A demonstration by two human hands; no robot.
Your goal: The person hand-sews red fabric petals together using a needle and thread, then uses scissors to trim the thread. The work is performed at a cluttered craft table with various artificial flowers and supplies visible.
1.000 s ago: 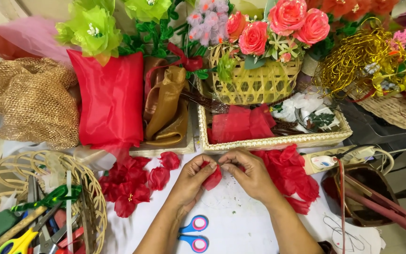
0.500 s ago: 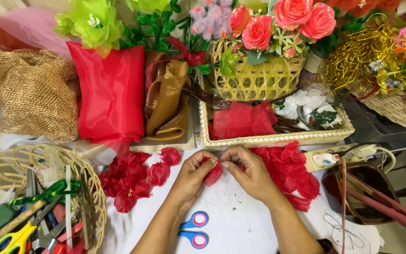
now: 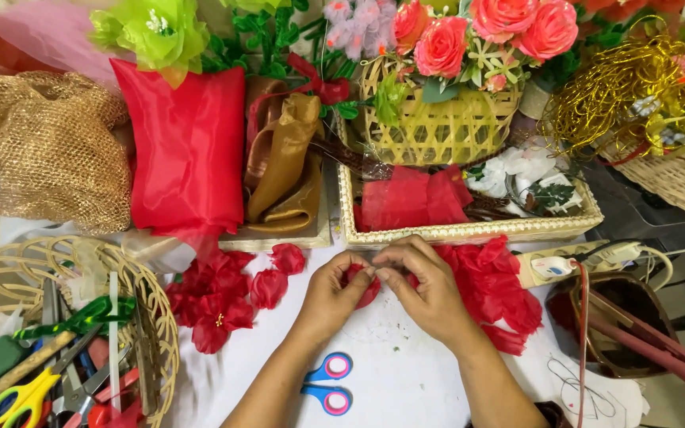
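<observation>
Both hands meet mid-counter: left hand (image 3: 336,287) and right hand (image 3: 426,287) pinch one small red fabric petal (image 3: 363,284) between fingertips, mostly hidden. Leftward, a round wicker basket (image 3: 154,313) holds scissors. Loose red petals (image 3: 220,297) lie beside it. Behind, a rectangular woven tray (image 3: 469,231) holds folded red mesh.

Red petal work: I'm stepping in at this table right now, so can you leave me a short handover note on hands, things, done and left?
Left hand and right hand meet at the fingertips, both pinching one small red petal above the white table.
Loose red petals lie to the left, a heap of red fabric pieces to the right, scissors lie untouched below the hands.
Done: some petals shaped.
Left: the held one, likely the heap too.
</observation>
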